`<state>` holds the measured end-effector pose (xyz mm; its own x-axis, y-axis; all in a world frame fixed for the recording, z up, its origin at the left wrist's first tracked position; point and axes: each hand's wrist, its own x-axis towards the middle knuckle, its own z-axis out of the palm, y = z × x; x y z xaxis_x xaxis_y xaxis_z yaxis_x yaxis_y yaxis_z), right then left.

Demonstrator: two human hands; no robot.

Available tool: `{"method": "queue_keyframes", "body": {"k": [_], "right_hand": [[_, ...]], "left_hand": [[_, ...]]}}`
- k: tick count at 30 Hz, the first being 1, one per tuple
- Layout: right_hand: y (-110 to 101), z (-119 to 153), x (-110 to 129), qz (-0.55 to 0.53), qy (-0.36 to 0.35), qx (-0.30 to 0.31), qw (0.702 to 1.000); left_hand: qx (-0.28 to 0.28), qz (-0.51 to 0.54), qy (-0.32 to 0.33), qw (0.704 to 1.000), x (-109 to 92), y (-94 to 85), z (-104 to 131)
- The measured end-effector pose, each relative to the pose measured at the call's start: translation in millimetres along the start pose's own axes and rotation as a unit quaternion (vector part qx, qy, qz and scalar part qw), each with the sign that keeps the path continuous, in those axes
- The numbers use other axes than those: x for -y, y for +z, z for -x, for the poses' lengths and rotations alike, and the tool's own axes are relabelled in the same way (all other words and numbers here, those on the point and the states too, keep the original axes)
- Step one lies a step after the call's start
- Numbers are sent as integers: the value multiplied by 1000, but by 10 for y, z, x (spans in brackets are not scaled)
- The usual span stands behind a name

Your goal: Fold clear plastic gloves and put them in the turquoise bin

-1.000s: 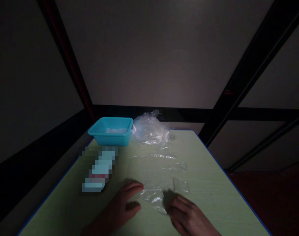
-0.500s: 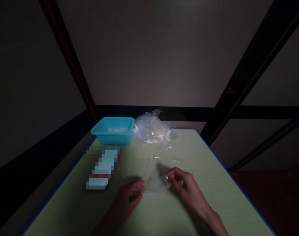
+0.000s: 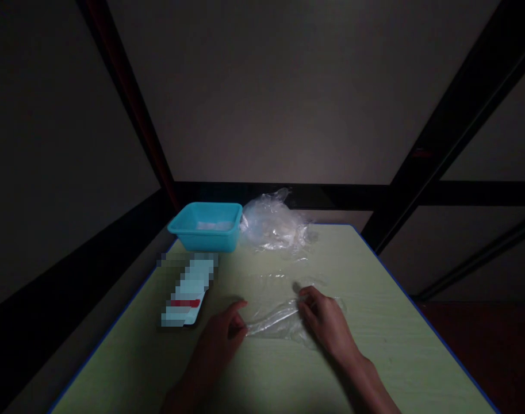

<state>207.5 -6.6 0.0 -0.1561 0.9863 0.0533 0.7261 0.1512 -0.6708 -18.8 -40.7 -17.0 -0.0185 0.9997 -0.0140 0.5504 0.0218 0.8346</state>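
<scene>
A thin clear plastic bag (image 3: pixel 273 323) lies on the table in front of me, with a shiny raised fold running between my two hands. My left hand (image 3: pixel 225 330) is at its left end, the thumb and a curled finger pinching the fold while the index finger sticks out above. On the other side, my right hand (image 3: pixel 326 319) has its fingertips closed on the bag, a little farther from me than the left. The fingertips of the right hand partly cover the plastic they grip.
A blue plastic basin (image 3: pixel 206 240) with something whitish inside stands at the far left of the table (image 3: pixel 387 339). Beside it is a heap of crumpled clear plastic (image 3: pixel 273 224). A pixelated pale flat object (image 3: pixel 195 284) lies left of my hands. Walls border the far and left sides.
My right hand has turned and drawn the plastic up into a fold stretched toward my left hand. The left thumb now meets that fold. The whole view has shifted slightly.
</scene>
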Motion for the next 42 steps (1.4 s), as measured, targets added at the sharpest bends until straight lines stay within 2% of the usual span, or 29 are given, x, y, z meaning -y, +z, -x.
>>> {"method": "queue_keyframes", "body": {"k": [3, 6, 8, 10, 12, 15, 19, 23, 30, 34, 39, 42], "right_hand": [[21, 10, 3, 12, 1, -16, 1000], [7, 59, 13, 20, -29, -68, 997], [-17, 123, 48, 28, -68, -109, 991], [-31, 206, 113, 35, -120, -118, 985], [-17, 291, 191, 52, -168, -83, 981], [66, 383, 281, 118, -215, -5, 969], [219, 427, 283, 189, -232, 68, 952], [320, 453, 211, 224, -213, 92, 947], [318, 497, 111, 253, -222, 68, 939], [304, 508, 69, 248, -223, 56, 941], [307, 523, 49, 238, -214, 46, 946], [293, 525, 38, 243, -205, 44, 947]], "left_hand": [[0, -12, -12, 1000, 10, -54, -1], [3, -32, -11, 999, -1, -114, 16], [-11, -72, 16, 997, 9, -137, 47], [-49, -139, 70, 987, 30, -125, 96], [-85, -207, 155, 962, 41, -67, 160], [-70, -274, 269, 921, 17, 97, 261], [-36, -344, 327, 879, -4, 315, 346], [-42, -385, 336, 859, 41, 398, 380], [-54, -429, 328, 840, 53, 324, 426], [-67, -434, 318, 840, 111, 282, 447], [-57, -417, 289, 860, 167, 265, 471], [-55, -421, 293, 857, 156, 261, 476]]}}
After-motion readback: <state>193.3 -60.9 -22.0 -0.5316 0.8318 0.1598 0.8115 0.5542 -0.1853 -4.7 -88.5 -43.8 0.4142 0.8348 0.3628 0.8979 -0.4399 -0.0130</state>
